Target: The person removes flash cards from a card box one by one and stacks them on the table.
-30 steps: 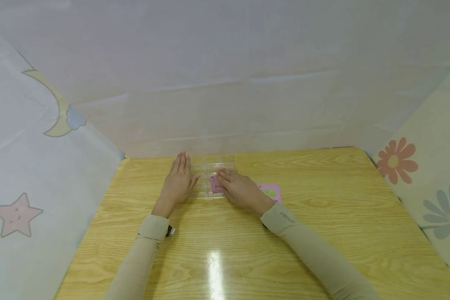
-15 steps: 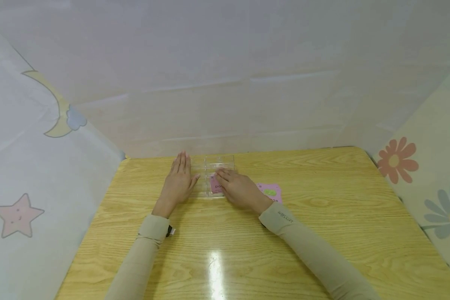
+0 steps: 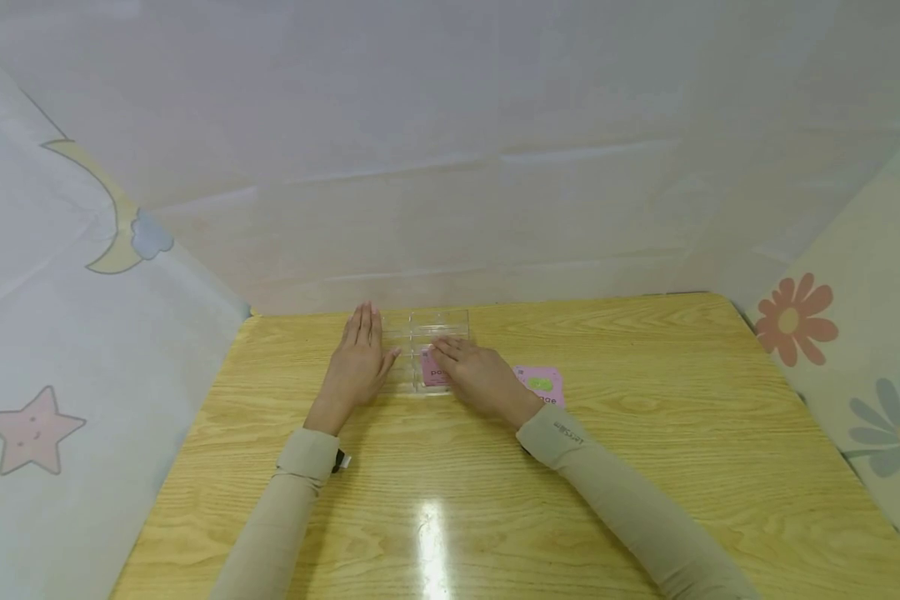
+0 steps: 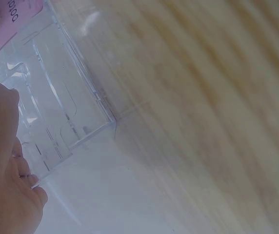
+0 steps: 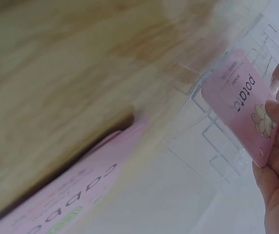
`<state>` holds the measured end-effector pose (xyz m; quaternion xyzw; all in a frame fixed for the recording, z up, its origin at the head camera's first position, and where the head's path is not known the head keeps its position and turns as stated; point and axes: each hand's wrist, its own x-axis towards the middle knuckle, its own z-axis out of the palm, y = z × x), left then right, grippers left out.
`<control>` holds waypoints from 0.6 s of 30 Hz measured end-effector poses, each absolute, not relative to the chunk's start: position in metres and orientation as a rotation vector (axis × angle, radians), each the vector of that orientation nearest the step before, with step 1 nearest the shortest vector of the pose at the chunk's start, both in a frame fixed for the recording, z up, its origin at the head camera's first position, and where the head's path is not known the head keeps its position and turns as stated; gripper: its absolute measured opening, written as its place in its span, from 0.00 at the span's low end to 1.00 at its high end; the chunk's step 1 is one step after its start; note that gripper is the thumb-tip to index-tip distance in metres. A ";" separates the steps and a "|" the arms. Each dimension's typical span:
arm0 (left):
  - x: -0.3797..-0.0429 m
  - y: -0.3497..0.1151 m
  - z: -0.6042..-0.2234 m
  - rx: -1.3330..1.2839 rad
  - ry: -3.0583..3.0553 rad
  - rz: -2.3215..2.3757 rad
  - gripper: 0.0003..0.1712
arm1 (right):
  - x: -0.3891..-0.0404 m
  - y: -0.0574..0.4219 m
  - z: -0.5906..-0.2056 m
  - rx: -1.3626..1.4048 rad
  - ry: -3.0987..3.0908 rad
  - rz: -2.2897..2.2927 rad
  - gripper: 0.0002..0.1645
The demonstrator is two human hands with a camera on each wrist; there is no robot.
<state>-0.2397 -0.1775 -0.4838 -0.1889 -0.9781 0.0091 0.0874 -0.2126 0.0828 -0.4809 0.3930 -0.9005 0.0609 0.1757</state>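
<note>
A clear plastic box (image 3: 441,319) with several compartments stands near the table's back edge. My left hand (image 3: 355,367) lies along its left end, fingers straight and together, thumb out toward the box. In a front right compartment is a pink card (image 3: 432,372) printed "potato". My right hand (image 3: 482,379) holds this card by its far side, thumb on the printed face and fingers behind, as the right wrist view shows. There the potato card (image 5: 237,97) looks tilted within the clear walls. The fingers cover part of its picture.
Pink cards, the top one a cabbage card (image 3: 543,383), lie on the wooden table (image 3: 645,433) just right of the box, partly behind the right wrist. A pale fabric backdrop (image 3: 450,208) rises right behind the table and along both sides.
My right hand and forearm have shifted very slightly to the left, uncovering a little more of the cabbage card. The left hand and the box look unmoved.
</note>
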 end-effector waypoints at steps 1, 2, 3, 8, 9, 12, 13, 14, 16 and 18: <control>-0.240 -0.178 -0.484 -0.562 -2.913 0.029 0.46 | -0.213 0.082 -0.481 1.106 -2.558 0.181 0.24; -0.240 -0.178 -0.484 -0.563 -2.913 0.030 0.46 | -0.213 0.082 -0.480 1.099 -2.561 0.199 0.24; -0.240 -0.178 -0.484 -0.563 -2.913 0.030 0.46 | -0.213 0.081 -0.479 1.092 -2.562 0.220 0.23; -0.240 -0.178 -0.484 -0.568 -2.908 0.035 0.46 | -0.215 0.079 -0.475 1.071 -2.539 0.346 0.20; -0.240 -0.178 -0.484 -0.569 -2.905 0.037 0.46 | -0.216 0.078 -0.474 1.070 -2.537 0.363 0.19; -0.240 -0.178 -0.484 -0.572 -2.909 0.023 0.46 | -0.218 0.078 -0.472 1.074 -2.532 0.404 0.16; -0.239 -0.178 -0.484 -0.572 -2.911 0.019 0.46 | -0.218 0.078 -0.471 1.075 -2.532 0.406 0.16; -0.239 -0.178 -0.484 -0.571 -2.912 0.015 0.46 | -0.219 0.078 -0.470 1.077 -2.533 0.410 0.15; -0.239 -0.178 -0.484 -0.571 -2.918 0.000 0.47 | -0.219 0.078 -0.468 1.081 -2.540 0.423 0.15; -0.239 -0.178 -0.484 -0.572 -2.914 0.007 0.47 | -0.219 0.078 -0.467 1.080 -2.557 0.429 0.15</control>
